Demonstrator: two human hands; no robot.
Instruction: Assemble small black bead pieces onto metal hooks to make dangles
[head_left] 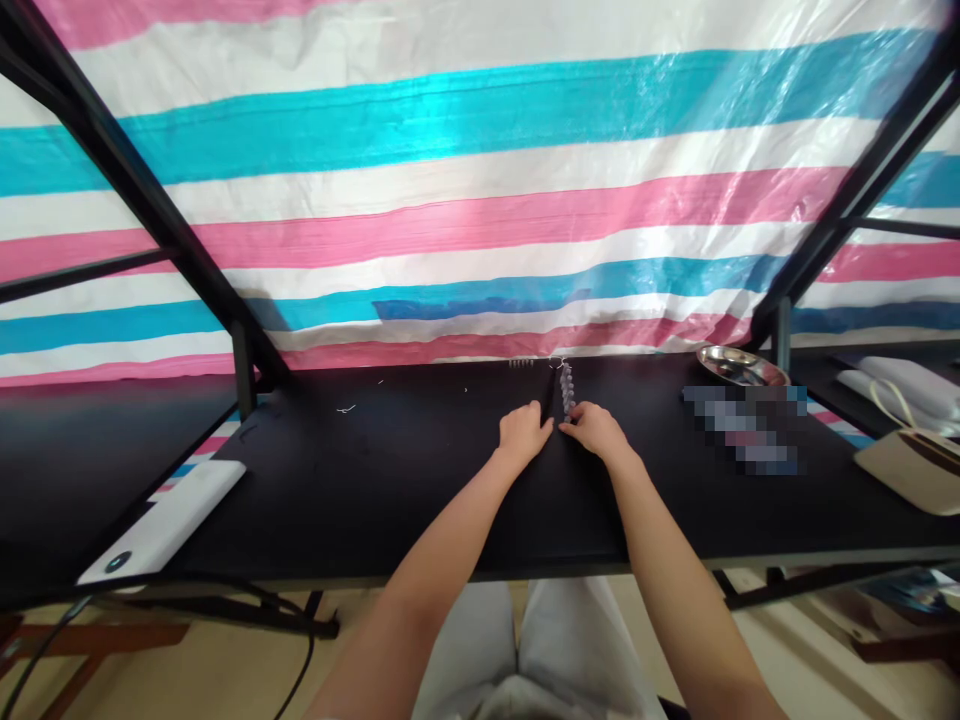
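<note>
A grey strand with a bumpy, bead-like look (pixel 568 388) lies on the black table, running away from me. Its near end meets the fingertips of my right hand (pixel 598 431), which are closed on it. Just left of the strand, my left hand (pixel 523 432) rests with its fingers bent and together; what they pinch, if anything, is too small to name. A thin white loop (pixel 556 361) sits at the strand's far end. Close by, at the table's back edge, lies a short row of small grey pieces (pixel 521 363).
Scraps of white thread (pixel 346 408) lie on the table (pixel 360 500). At left is a white device (pixel 165 525); at right, a shiny metal dish (pixel 742 367) behind a blurred patch. A beige pouch (pixel 911 468) lies further right. Black frame bars (pixel 150 220) flank a striped plastic sheet (pixel 465 230).
</note>
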